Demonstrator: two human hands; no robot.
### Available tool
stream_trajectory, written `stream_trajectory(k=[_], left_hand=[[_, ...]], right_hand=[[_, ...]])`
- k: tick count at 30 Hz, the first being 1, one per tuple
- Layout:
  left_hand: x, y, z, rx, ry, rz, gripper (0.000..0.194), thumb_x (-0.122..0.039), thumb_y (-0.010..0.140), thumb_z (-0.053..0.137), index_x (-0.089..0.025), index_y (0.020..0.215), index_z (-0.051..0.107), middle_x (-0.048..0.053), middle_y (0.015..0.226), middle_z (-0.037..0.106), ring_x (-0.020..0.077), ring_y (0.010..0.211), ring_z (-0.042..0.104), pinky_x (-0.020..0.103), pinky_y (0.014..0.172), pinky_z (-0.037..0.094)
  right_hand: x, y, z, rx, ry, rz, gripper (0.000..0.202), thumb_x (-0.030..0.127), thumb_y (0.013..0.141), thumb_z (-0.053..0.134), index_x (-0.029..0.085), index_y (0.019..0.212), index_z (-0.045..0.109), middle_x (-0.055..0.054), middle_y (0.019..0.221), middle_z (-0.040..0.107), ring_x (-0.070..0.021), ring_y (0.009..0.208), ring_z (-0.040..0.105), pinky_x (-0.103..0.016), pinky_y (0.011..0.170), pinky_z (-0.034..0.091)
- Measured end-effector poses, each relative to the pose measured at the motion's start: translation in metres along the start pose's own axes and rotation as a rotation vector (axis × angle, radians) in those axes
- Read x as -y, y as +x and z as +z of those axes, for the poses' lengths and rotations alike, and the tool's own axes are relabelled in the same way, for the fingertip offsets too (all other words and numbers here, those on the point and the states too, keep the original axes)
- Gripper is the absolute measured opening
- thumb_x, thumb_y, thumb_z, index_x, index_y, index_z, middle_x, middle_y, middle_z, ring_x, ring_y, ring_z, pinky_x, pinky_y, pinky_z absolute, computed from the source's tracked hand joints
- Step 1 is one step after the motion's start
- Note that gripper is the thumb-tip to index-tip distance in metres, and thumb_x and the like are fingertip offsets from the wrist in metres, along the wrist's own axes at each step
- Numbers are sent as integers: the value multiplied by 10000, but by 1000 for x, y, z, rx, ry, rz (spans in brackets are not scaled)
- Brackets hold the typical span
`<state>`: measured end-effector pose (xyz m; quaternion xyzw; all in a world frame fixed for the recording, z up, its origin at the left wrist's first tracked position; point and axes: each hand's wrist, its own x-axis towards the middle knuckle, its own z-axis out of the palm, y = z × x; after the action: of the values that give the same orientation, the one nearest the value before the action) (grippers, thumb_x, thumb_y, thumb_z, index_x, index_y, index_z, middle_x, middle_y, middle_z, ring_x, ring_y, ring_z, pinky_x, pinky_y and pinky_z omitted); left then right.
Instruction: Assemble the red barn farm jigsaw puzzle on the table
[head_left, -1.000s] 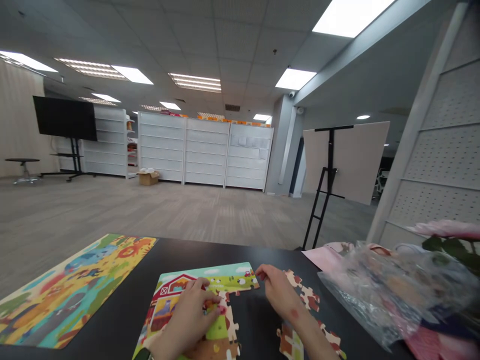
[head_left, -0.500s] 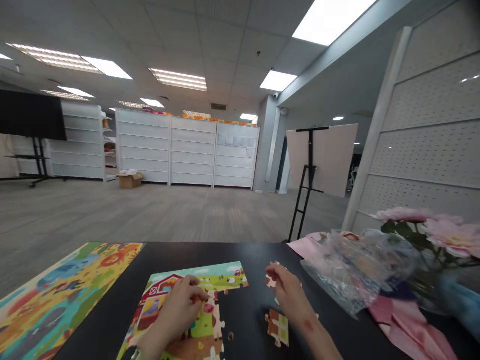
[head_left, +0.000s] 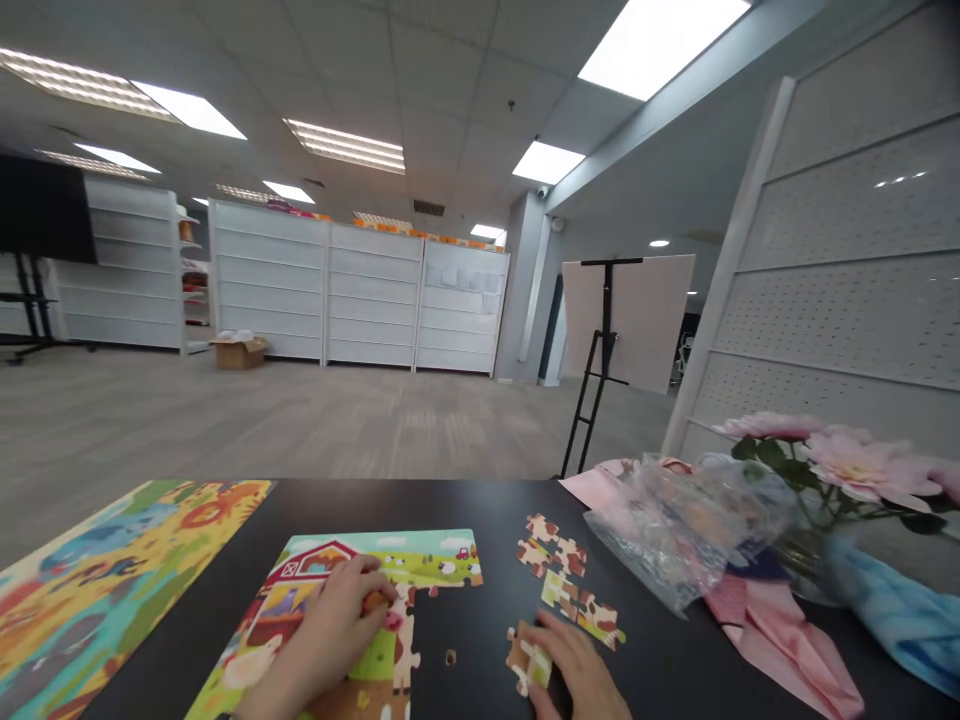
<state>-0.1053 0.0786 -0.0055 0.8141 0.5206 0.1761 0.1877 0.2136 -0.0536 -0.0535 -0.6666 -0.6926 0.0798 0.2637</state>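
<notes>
**Fitting a loose piece into the farm puzzle**

At the far left of the bench (head_left: 480, 505) lies a finished colourful puzzle (head_left: 112, 570). Next comes the farm puzzle (head_left: 352, 600), part-built, with an open gap along its right edge. The left hand (head_left: 330, 630) lies flat on it, fingers curled loosely, gripping nothing; it is best kept pressing there so the joined pieces do not shift. To the right, the right hand (head_left: 574, 670) has its fingers on a loose piece (head_left: 527, 665); whether the grip is closed on it I cannot tell. More loose pieces (head_left: 570, 580) lie just beyond. Turn the piece to match the gap's outline before sliding it over, then press flat.
</notes>
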Motion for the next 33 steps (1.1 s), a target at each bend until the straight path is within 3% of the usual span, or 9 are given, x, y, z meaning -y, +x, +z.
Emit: stream_trajectory(k=[3, 7, 13, 18, 22, 26, 33], left_hand=[[-5, -3, -2, -13, 7, -6, 282, -135, 832, 534, -282, 922, 757, 49, 1279, 632, 285, 1261, 542, 435, 1053, 389], [-6, -5, -1, -23, 14, -9, 272, -152, 834, 540, -286, 929, 756, 52, 1282, 630, 305, 1257, 540, 467, 1037, 386], [-3, -2, 4, -29, 29, -8, 270, -157, 838, 543, -298, 938, 751, 40, 1275, 637, 293, 1243, 549, 449, 1018, 388], [-8, -4, 3, -27, 39, -25, 253, -170, 810, 576, -300, 948, 744, 37, 1278, 639, 294, 1249, 551, 440, 1008, 393], [-14, -7, 2, -20, 52, -51, 242, -228, 825, 584, -302, 996, 738, 59, 1312, 621, 322, 1289, 514, 484, 1027, 375], [-17, -8, 0, -8, 59, -51, 234, -259, 855, 569, -297, 1018, 733, 71, 1358, 595, 318, 1317, 490, 503, 1056, 348], [-16, -12, -3, 0, 40, -34, 236, -284, 851, 572, -310, 1024, 729, 65, 1359, 597, 332, 1327, 489, 517, 1046, 361]], right_hand=[[17, 15, -4, -40, 34, -5, 295, 225, 848, 576, 250, 1110, 710, -87, 1243, 711, -294, 1208, 630, -429, 1102, 434], [47, 31, -2, -88, 4, 41, 222, 140, 783, 581, 219, 967, 676, -78, 1032, 728, -276, 1033, 668, -382, 954, 492], [81, 45, 3, -125, 17, 70, 229, 69, 746, 557, 209, 916, 620, -52, 968, 654, -231, 953, 661, -313, 856, 497], [87, 55, 10, -193, 16, 71, 211, 86, 775, 591, 194, 950, 640, -63, 1002, 629, -228, 960, 658, -306, 870, 504], [93, 58, 16, -139, 14, 79, 109, 168, 857, 626, 186, 932, 704, -77, 988, 648, -262, 982, 650, -361, 912, 500], [97, 55, 17, -100, 21, 61, 131, 237, 903, 641, 200, 987, 734, -79, 1018, 651, -264, 1019, 634, -366, 940, 493], [100, 48, 15, -100, -2, -11, 152, 185, 894, 596, 198, 992, 712, -101, 1077, 650, -276, 1041, 612, -393, 943, 491]])
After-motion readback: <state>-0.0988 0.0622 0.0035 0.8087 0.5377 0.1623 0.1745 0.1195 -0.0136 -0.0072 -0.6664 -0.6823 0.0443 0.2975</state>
